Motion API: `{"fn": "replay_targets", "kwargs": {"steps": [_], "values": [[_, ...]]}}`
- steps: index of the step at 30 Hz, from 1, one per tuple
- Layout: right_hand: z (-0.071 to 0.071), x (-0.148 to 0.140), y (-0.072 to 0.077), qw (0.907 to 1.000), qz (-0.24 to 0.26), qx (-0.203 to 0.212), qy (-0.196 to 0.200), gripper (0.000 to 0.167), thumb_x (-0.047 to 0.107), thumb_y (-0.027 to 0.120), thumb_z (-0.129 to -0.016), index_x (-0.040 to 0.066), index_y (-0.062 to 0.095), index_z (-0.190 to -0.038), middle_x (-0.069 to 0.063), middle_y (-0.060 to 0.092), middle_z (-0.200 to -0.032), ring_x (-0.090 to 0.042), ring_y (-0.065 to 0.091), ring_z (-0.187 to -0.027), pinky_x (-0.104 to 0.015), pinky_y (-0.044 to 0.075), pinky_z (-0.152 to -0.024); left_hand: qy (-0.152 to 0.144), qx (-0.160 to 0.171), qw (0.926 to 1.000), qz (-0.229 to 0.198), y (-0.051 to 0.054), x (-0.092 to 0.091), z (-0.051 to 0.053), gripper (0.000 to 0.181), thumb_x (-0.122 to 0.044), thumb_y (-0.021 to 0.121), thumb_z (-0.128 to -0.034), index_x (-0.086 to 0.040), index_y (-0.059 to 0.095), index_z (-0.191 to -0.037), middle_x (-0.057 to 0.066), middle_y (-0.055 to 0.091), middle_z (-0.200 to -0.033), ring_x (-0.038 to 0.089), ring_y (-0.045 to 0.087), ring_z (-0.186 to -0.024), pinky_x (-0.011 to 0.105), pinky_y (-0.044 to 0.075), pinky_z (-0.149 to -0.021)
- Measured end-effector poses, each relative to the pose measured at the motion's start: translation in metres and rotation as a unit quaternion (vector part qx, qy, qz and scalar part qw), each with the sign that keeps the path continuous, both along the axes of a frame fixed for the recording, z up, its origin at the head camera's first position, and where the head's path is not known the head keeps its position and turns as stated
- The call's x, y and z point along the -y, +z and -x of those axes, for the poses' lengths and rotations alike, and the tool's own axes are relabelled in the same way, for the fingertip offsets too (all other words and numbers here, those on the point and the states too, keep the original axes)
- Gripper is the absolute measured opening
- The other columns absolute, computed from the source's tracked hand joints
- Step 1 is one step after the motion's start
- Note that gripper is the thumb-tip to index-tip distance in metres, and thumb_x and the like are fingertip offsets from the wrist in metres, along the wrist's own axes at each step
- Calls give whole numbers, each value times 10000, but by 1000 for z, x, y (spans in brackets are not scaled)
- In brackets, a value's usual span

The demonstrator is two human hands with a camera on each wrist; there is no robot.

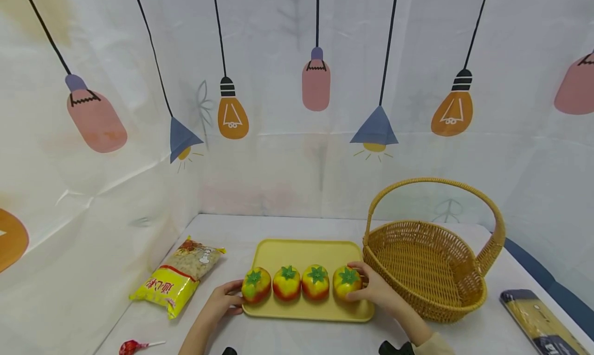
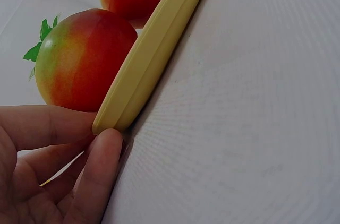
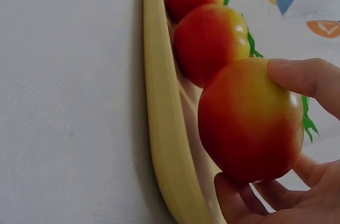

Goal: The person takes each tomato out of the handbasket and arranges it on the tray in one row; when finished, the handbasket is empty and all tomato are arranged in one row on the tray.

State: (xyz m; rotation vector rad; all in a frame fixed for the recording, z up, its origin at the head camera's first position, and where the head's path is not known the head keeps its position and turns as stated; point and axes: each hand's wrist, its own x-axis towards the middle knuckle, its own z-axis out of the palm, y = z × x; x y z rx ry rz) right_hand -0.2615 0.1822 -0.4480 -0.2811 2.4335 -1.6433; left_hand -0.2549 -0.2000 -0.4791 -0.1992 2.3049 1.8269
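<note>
Several red-and-yellow toy tomatoes with green leaf tops sit in a row along a yellow tray (image 1: 306, 250). My right hand (image 1: 373, 287) holds the rightmost tomato (image 1: 347, 283) between thumb and fingers; in the right wrist view that tomato (image 3: 252, 123) is close beside another tomato (image 3: 211, 43). At the tray's left end, my left hand (image 1: 221, 302) pinches the tray's edge (image 2: 141, 70) near its corner, beside the leftmost tomato (image 1: 256, 285). In the left wrist view, the fingers are right under that tomato (image 2: 87, 59); whether they touch it I cannot tell.
A wicker basket (image 1: 419, 293) with a tall handle stands right of the tray. To the left lie a yellow snack bag (image 1: 178, 277) and a red lollipop (image 1: 132, 347). At the right edge rests a gold-and-black flat package (image 1: 540, 319). A printed cloth (image 1: 278, 180) hangs behind the table.
</note>
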Motion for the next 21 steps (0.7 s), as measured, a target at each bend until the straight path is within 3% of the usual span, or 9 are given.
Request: {"fn": "replay_targets", "kwargs": {"steps": [9, 21], "values": [[1, 4, -4, 9999, 2, 154, -34, 764, 103, 775, -682, -6, 390, -1333, -269, 374, -1335, -389, 433, -1145, -537, 359, -957, -7, 3, 10000, -8, -1, 0, 0, 579, 24, 587, -743, 108, 437, -1296, 299, 460, -1293, 168, 588, -749, 334, 558, -660], [-1, 5, -1, 9999, 120, 26, 29, 857, 92, 776, -685, 11, 306, -1398, -285, 337, -1375, -484, 349, -1230, -587, 286, -1019, 99, -24, 9999, -16, 0, -1, 0, 564, 41, 578, -736, 104, 456, -1283, 294, 481, -1273, 174, 587, -732, 338, 559, -652]]}}
